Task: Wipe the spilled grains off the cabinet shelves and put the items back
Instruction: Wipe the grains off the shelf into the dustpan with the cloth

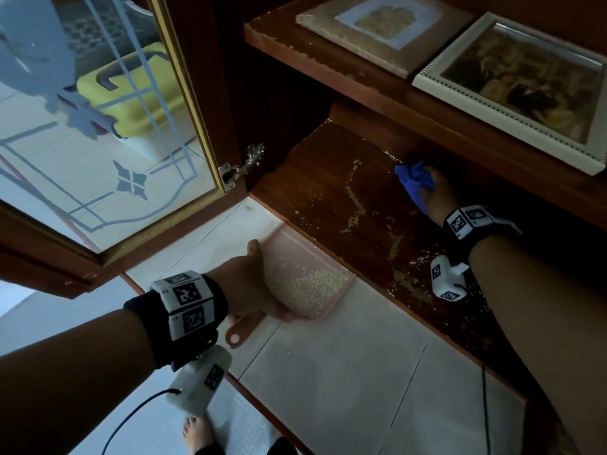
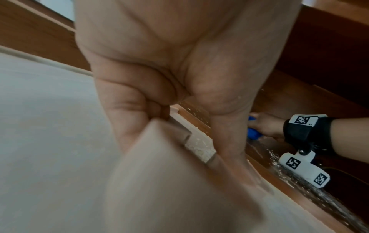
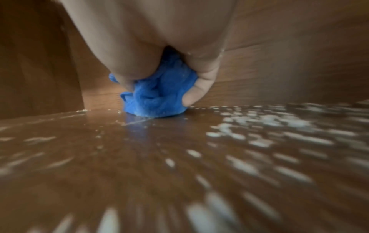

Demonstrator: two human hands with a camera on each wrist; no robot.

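Wiping was under way; the right hand (image 1: 437, 192) clutched a blue cloth (image 1: 414, 182) at the shelf's (image 1: 328, 192) one o'clock; the left hand (image 1: 253, 284) gripped the dustpan (image 1: 315, 257) at seven; next, I judge, grains (image 1: 356, 198) needed sweeping toward it.

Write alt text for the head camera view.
The right hand presses a blue cloth on a grain-strewn wooden shelf, while the left hand holds a pink dustpan of collected grains at the shelf's edge. Two framed pictures lie on the shelf above.

The upper shelf (image 1: 377, 83) overhangs the lower shelf (image 1: 328, 192), whose open front faces the floor (image 1: 328, 372).
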